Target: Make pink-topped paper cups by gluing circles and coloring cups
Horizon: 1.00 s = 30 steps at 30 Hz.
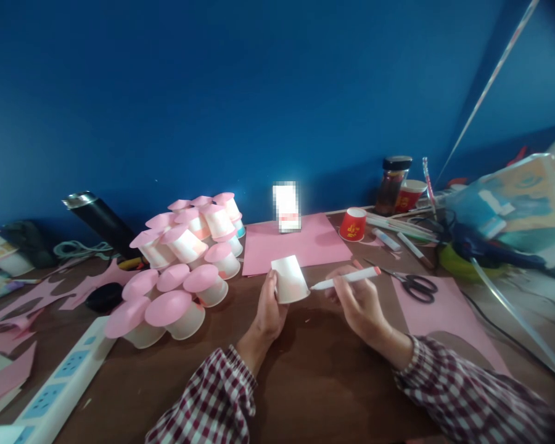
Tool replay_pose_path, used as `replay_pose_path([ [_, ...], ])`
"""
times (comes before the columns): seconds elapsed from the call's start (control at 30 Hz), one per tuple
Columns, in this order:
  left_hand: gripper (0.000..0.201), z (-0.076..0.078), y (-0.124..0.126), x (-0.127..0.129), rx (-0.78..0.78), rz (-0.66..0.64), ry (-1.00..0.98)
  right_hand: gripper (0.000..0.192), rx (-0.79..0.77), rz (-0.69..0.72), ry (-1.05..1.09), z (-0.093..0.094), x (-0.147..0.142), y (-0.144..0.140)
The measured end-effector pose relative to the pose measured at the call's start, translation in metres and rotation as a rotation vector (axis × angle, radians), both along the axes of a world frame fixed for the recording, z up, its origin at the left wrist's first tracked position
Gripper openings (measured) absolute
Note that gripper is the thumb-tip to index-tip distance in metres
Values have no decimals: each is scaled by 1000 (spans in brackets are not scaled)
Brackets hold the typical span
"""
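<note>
My left hand grips a white paper cup, held upside down and tilted above the brown table. My right hand holds a white marker with a pink cap; its tip touches the cup's rim on the right side. Both forearms wear red-and-white checked sleeves.
A pile of several white cups with pink paper tops lies at the left. Pink paper sheets, scissors, a red cup, a jar, a black flask and a white power strip surround the hands.
</note>
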<state>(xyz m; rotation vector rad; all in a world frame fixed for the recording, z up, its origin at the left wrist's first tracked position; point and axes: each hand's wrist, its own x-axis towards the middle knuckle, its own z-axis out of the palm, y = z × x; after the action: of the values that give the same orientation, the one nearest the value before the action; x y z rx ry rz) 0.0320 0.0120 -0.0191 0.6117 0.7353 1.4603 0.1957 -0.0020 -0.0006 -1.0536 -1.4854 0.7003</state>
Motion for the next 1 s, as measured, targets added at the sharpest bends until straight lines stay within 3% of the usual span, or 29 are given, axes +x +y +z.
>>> replay_pose_path([
  [0.13,32,9,-1,2,-16,-22,-21,18,33,14,71,1,-2,-1],
  [0.3,36,10,-1,3,-97,-15,-30,7,92,145,-24,2,-3,-10],
  [0.47,38,8,0,4,-137,-32,-39,11,122,145,-53,3,-3,-12],
  [0.67,40,11,-1,4,-158,-73,-43,13,86,157,-97,0,-2,-10],
  [0.8,40,12,-2,4,-162,-77,-24,13,41,214,-3,-4,-3,-8],
  [1.0,36,11,-2,5,-149,-67,-25,14,21,179,48,-6,-4,-6],
])
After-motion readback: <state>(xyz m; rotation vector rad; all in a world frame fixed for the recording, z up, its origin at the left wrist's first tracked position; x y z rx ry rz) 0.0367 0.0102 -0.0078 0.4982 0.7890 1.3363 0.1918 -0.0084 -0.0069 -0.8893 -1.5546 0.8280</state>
